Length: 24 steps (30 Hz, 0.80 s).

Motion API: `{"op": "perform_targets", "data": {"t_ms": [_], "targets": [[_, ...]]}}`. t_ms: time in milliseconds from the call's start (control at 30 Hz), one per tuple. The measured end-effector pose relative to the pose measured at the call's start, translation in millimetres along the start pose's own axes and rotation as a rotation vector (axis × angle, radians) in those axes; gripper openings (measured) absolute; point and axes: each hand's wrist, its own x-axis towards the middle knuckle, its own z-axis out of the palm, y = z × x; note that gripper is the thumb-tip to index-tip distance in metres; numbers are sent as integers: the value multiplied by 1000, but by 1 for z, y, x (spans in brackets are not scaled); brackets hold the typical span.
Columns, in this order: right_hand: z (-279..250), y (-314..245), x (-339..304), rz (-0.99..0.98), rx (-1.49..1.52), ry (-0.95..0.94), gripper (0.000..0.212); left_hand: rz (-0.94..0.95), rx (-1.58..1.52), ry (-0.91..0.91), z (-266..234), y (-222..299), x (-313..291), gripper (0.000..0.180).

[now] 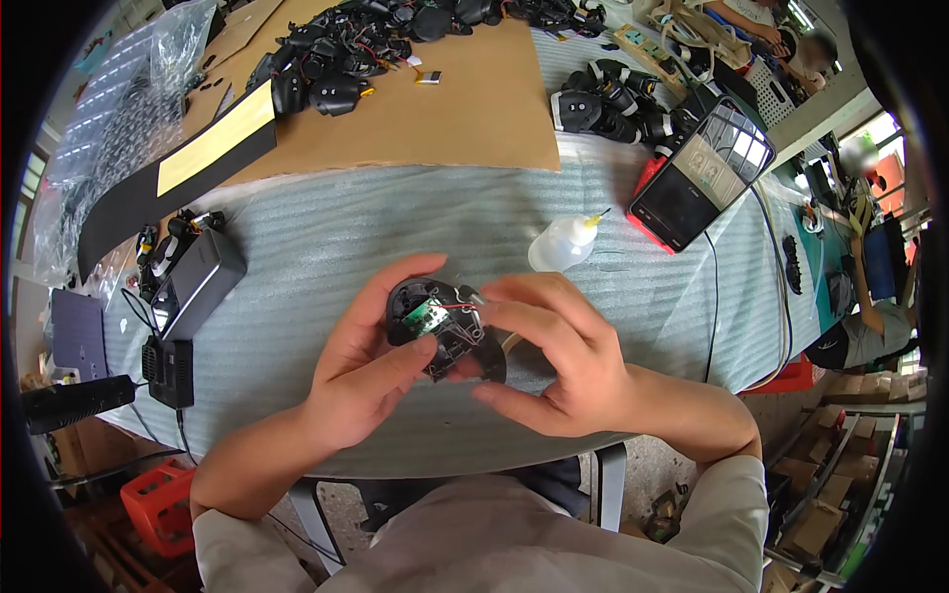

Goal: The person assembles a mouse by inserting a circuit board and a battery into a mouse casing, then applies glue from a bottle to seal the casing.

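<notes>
A rounded black plastic housing [450, 343] is held up over the near middle of the table, its inner side facing up. Inside it sit a small green circuit board [426, 315] and thin red and dark wires. My left hand [368, 381] grips the housing from the left, thumb pressed near its lower edge. On the other side, my right hand [563, 351] curls around the right edge, index fingertip against the upper right by the wires. Its thumb is lower and apart from the index finger. Whether the fingertips pinch a wire cannot be made out.
A white squeeze bottle [563, 243] with a thin tip stands beyond my right hand. Farther right, a phone [702, 176] leans on a red stand. At left are a grey box-shaped device [202, 284] and cables. Black parts [336, 59] pile on cardboard [465, 119]. Other people sit at far right.
</notes>
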Motion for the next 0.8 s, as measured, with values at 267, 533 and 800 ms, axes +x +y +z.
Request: {"op": "perform_targets", "data": {"t_ms": [267, 533, 800], "targets": [[3, -4, 2, 119, 329, -53, 68, -25, 139, -91, -3, 4, -4, 52], [2, -3, 1, 200, 235, -10, 43, 144, 473, -56, -10, -1, 2, 37], [0, 0, 2, 219, 167, 88, 27, 194, 719, 81, -16, -1, 8, 25]]}}
